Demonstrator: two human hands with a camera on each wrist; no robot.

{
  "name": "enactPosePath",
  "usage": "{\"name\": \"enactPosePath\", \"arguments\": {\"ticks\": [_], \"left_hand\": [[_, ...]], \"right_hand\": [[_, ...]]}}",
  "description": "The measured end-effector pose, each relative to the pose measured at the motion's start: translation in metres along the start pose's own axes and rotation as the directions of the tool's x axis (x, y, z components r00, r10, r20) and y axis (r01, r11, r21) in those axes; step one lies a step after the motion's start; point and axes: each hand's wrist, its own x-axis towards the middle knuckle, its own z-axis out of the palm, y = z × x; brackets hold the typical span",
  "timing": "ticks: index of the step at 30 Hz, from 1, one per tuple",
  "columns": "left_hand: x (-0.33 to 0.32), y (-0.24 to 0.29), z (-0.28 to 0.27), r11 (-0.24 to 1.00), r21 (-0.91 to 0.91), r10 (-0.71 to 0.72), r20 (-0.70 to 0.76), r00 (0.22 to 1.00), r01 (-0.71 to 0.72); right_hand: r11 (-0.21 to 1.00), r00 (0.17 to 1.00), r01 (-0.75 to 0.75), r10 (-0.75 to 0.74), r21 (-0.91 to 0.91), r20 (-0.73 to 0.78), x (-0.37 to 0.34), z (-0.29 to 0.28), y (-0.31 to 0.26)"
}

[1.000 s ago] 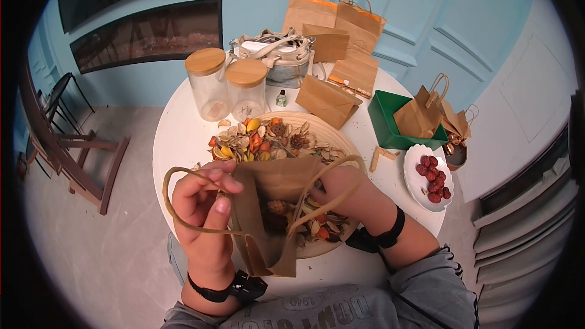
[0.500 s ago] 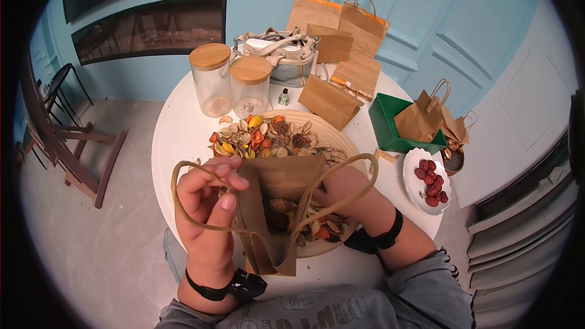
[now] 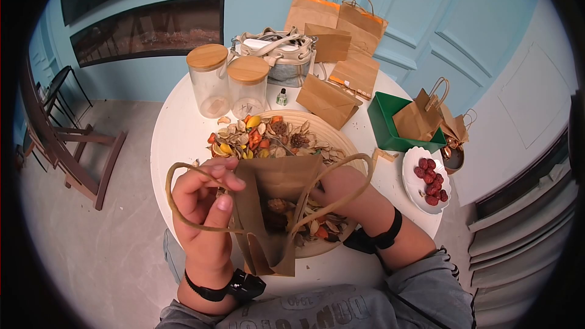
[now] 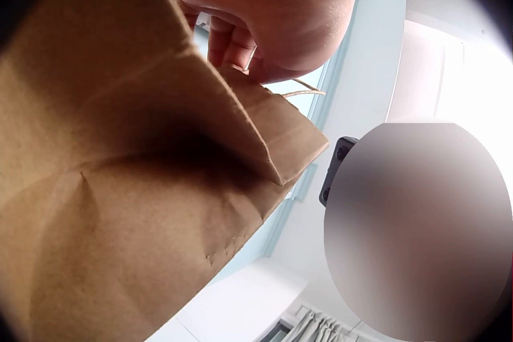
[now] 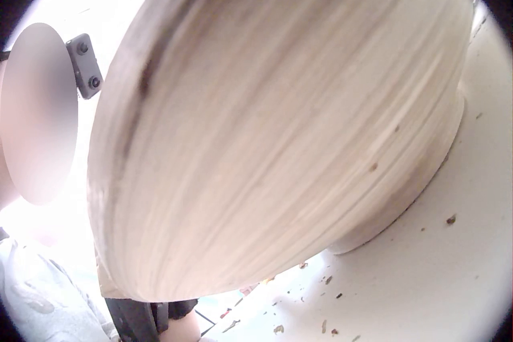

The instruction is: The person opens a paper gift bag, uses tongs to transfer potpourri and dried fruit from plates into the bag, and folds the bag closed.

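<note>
Head view: left hand (image 3: 203,204) gripped paper bag (image 3: 282,175) (right hand (image 3: 332,186), fingers hidden); tilting risked spillage over near table edge (image 3: 332,271).

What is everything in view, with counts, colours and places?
table: one, white, centre
bowl: one, pale, on table
potpourri: many, mixed, in bowl
open paper bag: one, brown, front centre
other paper bags: at least six, brown, rear and right
jars: two, clear, rear left
handbag: one, beige, behind jars
bottle: one, green, right of jars
box: one, green, rear right
plate: one, white, right
dried fruits: several, red, on plate
wall panels: two, dark, left wall
wristbands: two, black, wrists
left grip: one, bare, at bag
right grip: one, bare, partly behind bag
</note>
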Motion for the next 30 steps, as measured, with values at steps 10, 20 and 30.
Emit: {"name": "enactPosePath", "arguments": {"ticks": [10,20,30], "left_hand": [[0.0004,0.0005,-0.0009,1.0,0.002,0.003,0.014,1.0,-0.003],[0.0006,0.0006,-0.0008,1.0,0.012,0.008,0.015,1.0,-0.008],[0.0005,0.0008,-0.0003,1.0,0.013,0.009,0.01,1.0,-0.009]], "right_hand": [[1.0,0.999,-0.025,0.025,-0.018,0.029,0.0004,-0.0034,-0.0035],[1.0,1.0,-0.017,0.017,-0.009,0.024,-0.0001,-0.0032,-0.0029],[1.0,1.0,-0.004,0.004,0.003,0.001,0.0,-0.0005,-0.0009]]}}
